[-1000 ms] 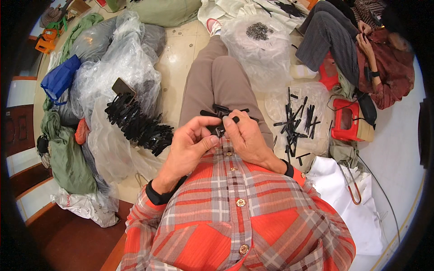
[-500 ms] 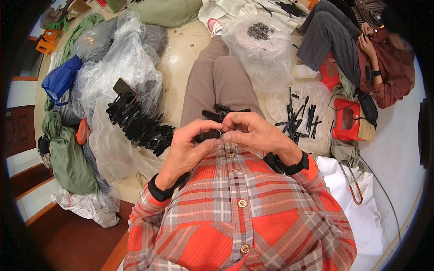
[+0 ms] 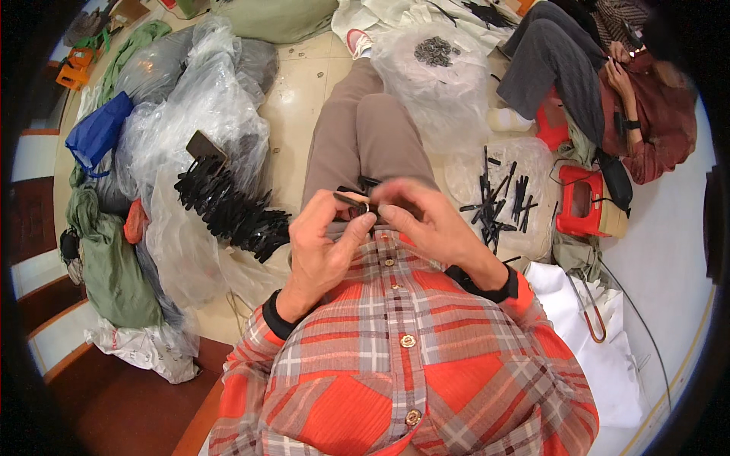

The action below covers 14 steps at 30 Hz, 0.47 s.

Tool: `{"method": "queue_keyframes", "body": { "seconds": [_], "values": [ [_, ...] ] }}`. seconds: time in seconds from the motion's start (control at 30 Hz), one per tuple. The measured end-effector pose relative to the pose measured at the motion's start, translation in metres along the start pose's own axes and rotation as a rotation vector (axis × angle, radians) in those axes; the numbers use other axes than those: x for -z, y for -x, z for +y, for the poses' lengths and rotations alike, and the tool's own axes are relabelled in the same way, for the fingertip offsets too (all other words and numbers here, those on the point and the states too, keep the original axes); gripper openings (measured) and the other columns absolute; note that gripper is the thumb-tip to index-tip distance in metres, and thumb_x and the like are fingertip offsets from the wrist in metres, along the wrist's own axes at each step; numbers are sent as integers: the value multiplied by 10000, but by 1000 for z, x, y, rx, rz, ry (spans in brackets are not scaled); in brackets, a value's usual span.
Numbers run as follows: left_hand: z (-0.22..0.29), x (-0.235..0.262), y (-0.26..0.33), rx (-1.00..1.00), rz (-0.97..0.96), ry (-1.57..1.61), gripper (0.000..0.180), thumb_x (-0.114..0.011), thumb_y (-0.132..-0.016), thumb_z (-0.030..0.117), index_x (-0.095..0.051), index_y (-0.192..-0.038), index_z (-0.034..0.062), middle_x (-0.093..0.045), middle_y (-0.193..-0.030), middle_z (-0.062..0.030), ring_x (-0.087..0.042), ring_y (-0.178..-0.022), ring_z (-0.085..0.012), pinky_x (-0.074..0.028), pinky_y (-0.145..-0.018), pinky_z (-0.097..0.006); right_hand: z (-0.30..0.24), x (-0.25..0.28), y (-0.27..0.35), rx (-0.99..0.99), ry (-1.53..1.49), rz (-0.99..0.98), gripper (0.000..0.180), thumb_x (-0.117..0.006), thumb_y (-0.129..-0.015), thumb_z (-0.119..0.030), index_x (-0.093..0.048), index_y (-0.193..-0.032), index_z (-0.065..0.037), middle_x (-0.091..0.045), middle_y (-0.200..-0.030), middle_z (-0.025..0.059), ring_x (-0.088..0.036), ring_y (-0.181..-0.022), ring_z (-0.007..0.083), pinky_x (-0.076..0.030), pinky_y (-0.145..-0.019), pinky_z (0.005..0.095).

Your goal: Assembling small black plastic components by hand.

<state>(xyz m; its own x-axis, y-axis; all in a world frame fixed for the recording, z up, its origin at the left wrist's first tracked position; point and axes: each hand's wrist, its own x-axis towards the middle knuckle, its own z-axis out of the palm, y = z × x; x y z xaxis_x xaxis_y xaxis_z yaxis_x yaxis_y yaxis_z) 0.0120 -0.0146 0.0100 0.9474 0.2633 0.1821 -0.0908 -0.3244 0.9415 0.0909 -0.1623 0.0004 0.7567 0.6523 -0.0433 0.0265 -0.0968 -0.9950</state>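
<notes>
Over my lap, my left hand (image 3: 323, 239) is closed on a small black strip-like piece (image 3: 350, 201) with a pale shiny ring-like end; its exact kind I cannot make out. My right hand (image 3: 437, 232) is beside it, thumb near the piece and fingers smeared by motion. More black pieces (image 3: 369, 182) lie on my lap just beyond the hands, partly hidden. To the left is a long heap of black strips (image 3: 220, 201) on clear plastic. Scattered black sticks (image 3: 494, 199) lie on a plastic bag at the right.
A dark flat rectangular object (image 3: 206, 147) rests at the heap's far end. Small dark parts (image 3: 436, 52) are piled on a plastic bag (image 3: 437, 106) ahead. A co-worker (image 3: 646, 114) sits at the far right near a red-framed box (image 3: 584, 201). Stuffed plastic bags (image 3: 205, 91) crowd the left.
My right hand has come slightly away from the left, its fingers now blurred. The black piece in my left hand has tilted, its ring-like end still near the thumb.
</notes>
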Motion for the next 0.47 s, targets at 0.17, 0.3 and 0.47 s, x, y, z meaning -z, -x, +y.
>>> {"method": "queue_keyframes", "body": {
  "seconds": [0.17, 0.3, 0.47],
  "values": [
    [-1, 3, -2, -169, -2, -276, 212, -677, -670, 14, -605, -870, 3, -583, -730, -101, -580, -626, -189, -454, -554, -275, -27, -4, -9, 301, 698, -36, 165, -601, -746, -189, -565, -814, -44, -512, -750, 91, -463, -793, 265, -334, -737, 388],
    [8, 2, 1, 36, 23, -94, 229, -681, -691, 26, -629, -913, 7, -596, -701, -96, -565, -587, -147, -447, -539, -261, -17, -5, -11, 418, 681, 55, 182, -548, -813, -187, -527, -713, -36, -501, -699, 60, -479, -723, 203, -366, -698, 347],
    [0, -1, 1, 84, 9, 2, 240, -690, -702, 51, -640, -935, 25, -602, -697, -77, -560, -596, -131, -442, -542, -242, -1, -9, -8, -224, -360, -26, 261, -474, -890, -257, -581, -769, -52, -492, -792, 23, -472, -694, 73, -412, -621, 228]
  ]
}}
